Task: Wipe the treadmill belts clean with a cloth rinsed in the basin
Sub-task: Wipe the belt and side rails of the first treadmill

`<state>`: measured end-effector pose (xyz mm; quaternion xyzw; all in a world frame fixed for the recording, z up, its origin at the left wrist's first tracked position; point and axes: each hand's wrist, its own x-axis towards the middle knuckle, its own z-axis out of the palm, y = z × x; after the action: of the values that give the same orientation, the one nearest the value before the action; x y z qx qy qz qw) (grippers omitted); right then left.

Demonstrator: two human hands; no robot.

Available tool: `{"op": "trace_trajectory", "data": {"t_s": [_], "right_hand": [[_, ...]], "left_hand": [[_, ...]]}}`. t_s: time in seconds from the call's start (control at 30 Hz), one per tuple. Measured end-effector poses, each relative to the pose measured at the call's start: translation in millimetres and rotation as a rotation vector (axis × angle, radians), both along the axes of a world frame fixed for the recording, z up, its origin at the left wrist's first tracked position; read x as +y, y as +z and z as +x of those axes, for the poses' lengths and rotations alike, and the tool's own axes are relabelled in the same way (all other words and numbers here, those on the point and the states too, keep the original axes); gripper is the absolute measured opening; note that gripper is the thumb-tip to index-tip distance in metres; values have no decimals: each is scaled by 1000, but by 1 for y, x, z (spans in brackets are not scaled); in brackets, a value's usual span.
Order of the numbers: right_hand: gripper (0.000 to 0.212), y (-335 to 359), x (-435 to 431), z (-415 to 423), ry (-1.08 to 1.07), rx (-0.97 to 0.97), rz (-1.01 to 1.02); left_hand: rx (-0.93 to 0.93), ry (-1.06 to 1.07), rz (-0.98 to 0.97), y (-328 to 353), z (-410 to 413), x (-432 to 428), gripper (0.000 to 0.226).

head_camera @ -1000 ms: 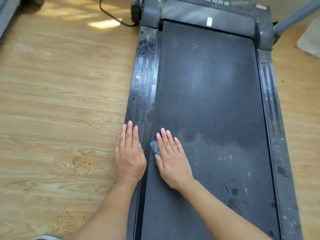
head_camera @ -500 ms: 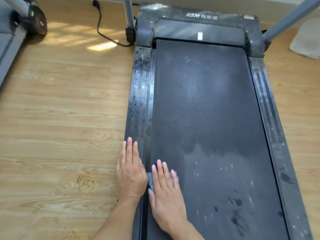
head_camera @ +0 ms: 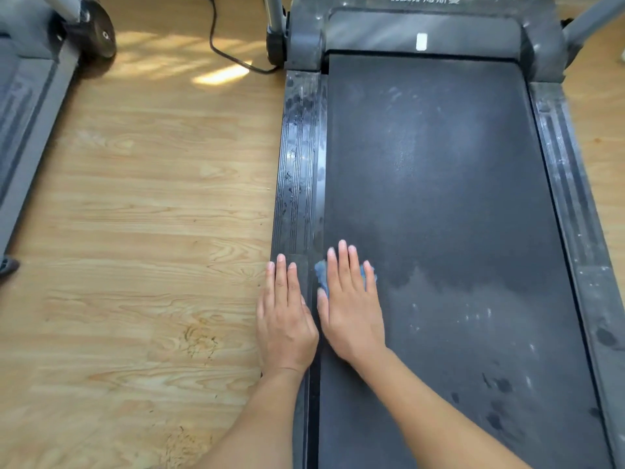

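A blue cloth [head_camera: 321, 274] is pressed flat against the treadmill belt [head_camera: 439, 198] by the right hand [head_camera: 351, 309]. The fingers are held straight and close together with nothing gripped, and only the cloth's edges are seen past the fingers and thumb. The cloth lies at the belt's left edge, just beside the left side rail [head_camera: 297, 164]. The left hand [head_camera: 285, 319] is laid palm down on that rail, fingers straight and released, its outer edge over the wooden floor [head_camera: 135, 231]. The hands lie side by side, nearly touching. Beyond the cloth the belt is seen darker; nearer, it is greyer, with pale specks and dark spots. A black cable [head_camera: 223, 52] is trailed across the floor — a second treadmill [head_camera: 23, 113] is cut off at the left.
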<state>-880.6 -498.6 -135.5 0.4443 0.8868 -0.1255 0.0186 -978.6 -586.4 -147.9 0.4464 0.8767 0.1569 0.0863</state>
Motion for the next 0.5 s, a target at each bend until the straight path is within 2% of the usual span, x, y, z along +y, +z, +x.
{"op": "trace_trajectory", "data": {"t_s": [0.1,0.17,0.27,0.4,0.5], "right_hand": [[68,5,-89,58,141,-43,6],[68,6,-98,76,202,-62,-27],[66,3,-36,48,113,-54,-4],[67,4,94,-19,-74,-55,16],[70,2,124,-31,-122,-56,46]], "left_hand": [[-6,-13,15,-1,-2,-1,64],[-16,-9,15,0,-2,0,64],[-16,-6,12,2,-1,1,64],[-12,2,7,4,1,1,65],[-14,5,-3,4,1,1,65]]}}
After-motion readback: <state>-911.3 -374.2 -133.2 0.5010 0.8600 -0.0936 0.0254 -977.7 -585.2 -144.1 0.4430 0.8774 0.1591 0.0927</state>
